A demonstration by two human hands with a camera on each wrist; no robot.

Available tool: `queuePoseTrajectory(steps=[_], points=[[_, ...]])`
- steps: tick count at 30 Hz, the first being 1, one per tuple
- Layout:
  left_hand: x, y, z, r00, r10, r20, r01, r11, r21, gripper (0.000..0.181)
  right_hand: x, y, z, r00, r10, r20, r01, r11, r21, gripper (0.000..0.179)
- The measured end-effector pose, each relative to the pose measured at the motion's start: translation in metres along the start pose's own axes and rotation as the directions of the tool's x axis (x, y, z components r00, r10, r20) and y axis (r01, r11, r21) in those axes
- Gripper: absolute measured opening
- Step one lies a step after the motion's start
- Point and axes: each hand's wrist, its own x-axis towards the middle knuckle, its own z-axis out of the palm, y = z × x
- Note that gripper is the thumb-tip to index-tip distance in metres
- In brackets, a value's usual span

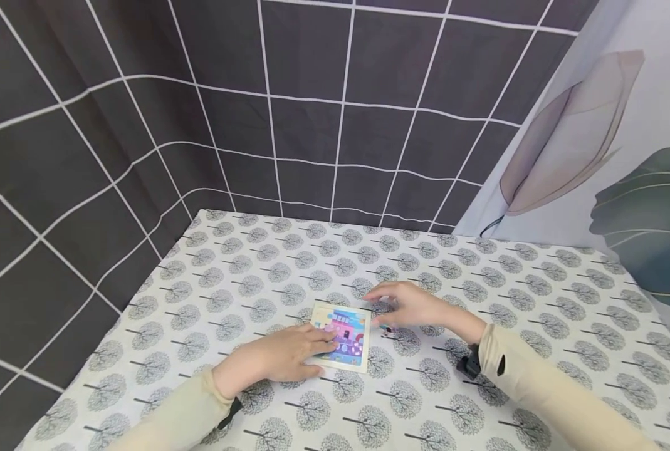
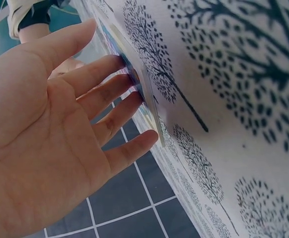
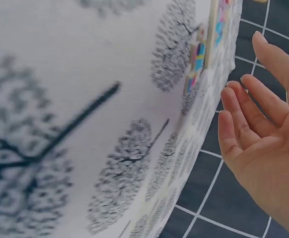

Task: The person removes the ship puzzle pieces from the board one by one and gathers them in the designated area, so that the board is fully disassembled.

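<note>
A flat square board with a pale frame and a bright cartoon picture (image 1: pixel 360 322) lies on the table. My left hand (image 1: pixel 298 352) rests its spread fingertips on the picture's left part. The left wrist view shows that hand (image 2: pixel 55 124) palm-side, fingertips touching the board, whose pale edge (image 2: pixel 152 104) is seen side-on. My right hand (image 1: pixel 410 305) hovers just off the board's right edge, fingers loosely bent and holding nothing. Below its fingers, small colourful pieces (image 3: pixel 199 57) lie on the cloth beside the board; the right hand (image 3: pixel 268 119) is apart from them. Their exact shape is unclear.
A white cloth printed with grey trees (image 1: pixel 289 292) covers the table. A dark curtain with white grid lines (image 1: pixel 306 131) hangs behind and at the left. At the right hangs a pale curtain with large leaves (image 1: pixel 566 138). A thin black cable (image 1: pixel 491 226) shows at the back edge.
</note>
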Motion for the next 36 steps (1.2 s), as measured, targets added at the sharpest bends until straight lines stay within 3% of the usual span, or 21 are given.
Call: queuePoseTrajectory(steps=[5, 13, 22, 29, 32, 36], points=[[0.001, 0.002, -0.002, 1.000, -0.009, 0.015, 0.009, 1.000, 0.016, 0.053, 0.009, -0.001, 0.000, 0.999, 0.002, 0.049, -0.003, 0.999, 0.034, 0.048], [0.000, 0.001, -0.002, 0.999, -0.019, 0.027, 0.018, 0.999, 0.034, 0.053, 0.032, -0.008, 0.017, 0.990, -0.004, 0.141, 0.002, 1.000, 0.019, 0.044], [0.001, 0.003, -0.004, 0.999, -0.016, 0.030, 0.015, 0.999, 0.029, 0.053, 0.044, -0.011, 0.027, 0.992, -0.025, 0.127, 0.029, 0.999, -0.033, 0.040], [0.006, 0.001, -0.004, 0.999, 0.017, 0.032, -0.018, 0.998, 0.062, 0.053, 0.053, -0.011, 0.031, 0.988, -0.094, 0.123, 0.110, 0.986, -0.128, 0.033], [0.007, 0.000, -0.004, 0.999, 0.016, 0.041, -0.019, 0.997, 0.072, 0.053, 0.058, -0.013, 0.031, 0.986, -0.093, 0.142, 0.112, 0.985, -0.131, 0.029], [0.006, -0.002, -0.003, 0.999, 0.004, 0.054, -0.009, 0.997, 0.078, 0.054, 0.064, -0.017, 0.032, 0.984, -0.044, 0.173, 0.059, 0.995, -0.083, 0.027]])
